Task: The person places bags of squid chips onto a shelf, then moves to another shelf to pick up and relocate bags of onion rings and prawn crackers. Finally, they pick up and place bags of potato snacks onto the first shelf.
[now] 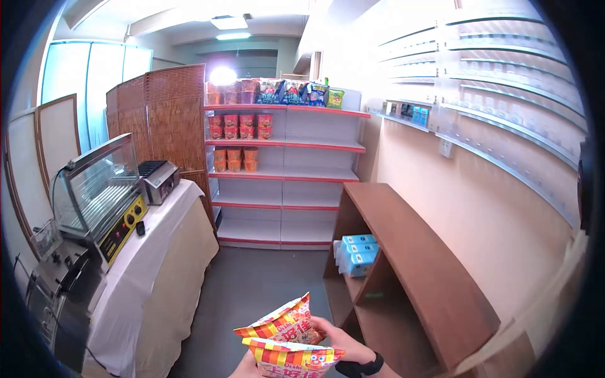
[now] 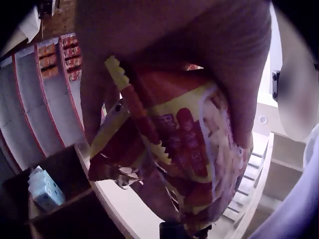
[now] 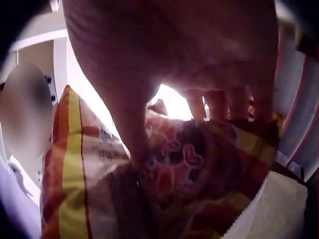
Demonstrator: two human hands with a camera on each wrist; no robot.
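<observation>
Two red-and-yellow striped snack bags are held low in front of the body in the head view, the nearer bag (image 1: 293,362) overlapping the farther bag (image 1: 283,322). My left hand (image 1: 246,367) grips the nearer one at its left side; in the left wrist view the thumb and fingers of this hand (image 2: 174,35) curl round a bag (image 2: 184,134). The right hand (image 1: 350,345), with a black band at its wrist, holds the farther bag by its right end. In the right wrist view, this hand (image 3: 174,55) spans a bag (image 3: 174,164), its fingertips partly hidden.
Ahead stands a red-edged shelf unit (image 1: 318,148) with cups and snack bags on its upper levels. A brown wooden counter (image 1: 416,252) with blue packs (image 1: 360,255) runs along the right. At left, a cloth-covered table (image 1: 148,277) bears a glass-covered machine (image 1: 104,195). Grey floor (image 1: 252,277) lies between.
</observation>
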